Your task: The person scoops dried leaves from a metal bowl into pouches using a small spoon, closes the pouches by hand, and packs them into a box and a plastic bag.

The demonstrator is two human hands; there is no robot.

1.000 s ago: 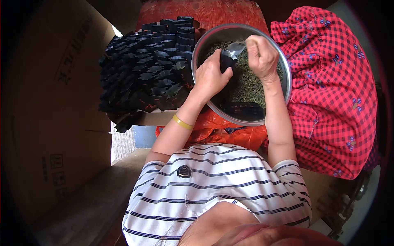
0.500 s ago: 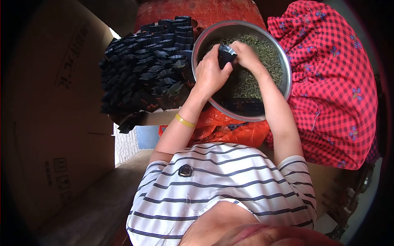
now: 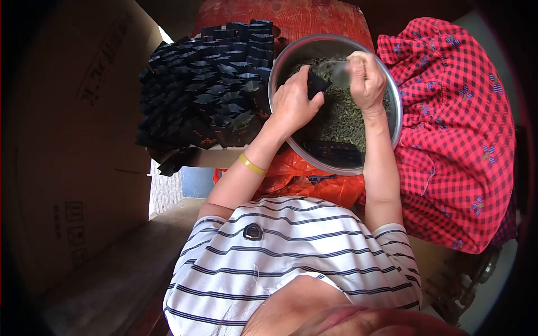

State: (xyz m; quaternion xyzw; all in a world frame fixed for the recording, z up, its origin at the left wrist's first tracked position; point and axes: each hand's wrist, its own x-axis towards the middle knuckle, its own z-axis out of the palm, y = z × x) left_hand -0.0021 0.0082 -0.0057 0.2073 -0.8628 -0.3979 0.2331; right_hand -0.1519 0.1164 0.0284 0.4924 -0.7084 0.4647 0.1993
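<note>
My left hand (image 3: pixel 297 101) is closed on a small black pouch (image 3: pixel 318 84), its fingers and thumb around the sides, over a metal basin (image 3: pixel 398 120). Dried green leaves that look like tea (image 3: pixel 347 120) lie in the basin. To its right, my right hand (image 3: pixel 368 84) is held in a fist above the leaves. A blurred, see-through scoop (image 3: pixel 339 74) seems to extend from that fist toward the pouch; motion hides its exact shape. Several dark packets (image 3: pixel 333 154) rest inside the basin's near side.
Left of the basin, many black pouches (image 3: pixel 207 89) stand packed in rows. Red checked cloth (image 3: pixel 448 129) bulges at the right. An orange plastic bag (image 3: pixel 336 189) lies below the basin, a red wooden table (image 3: pixel 291 19) behind it. A large cardboard box (image 3: pixel 73 140) stands far left.
My right hand has drawn back to the right, away from the pouch, and turned into an upright fist. My left hand still holds the pouch, its silvery opening less visible. The view has shifted slightly.
</note>
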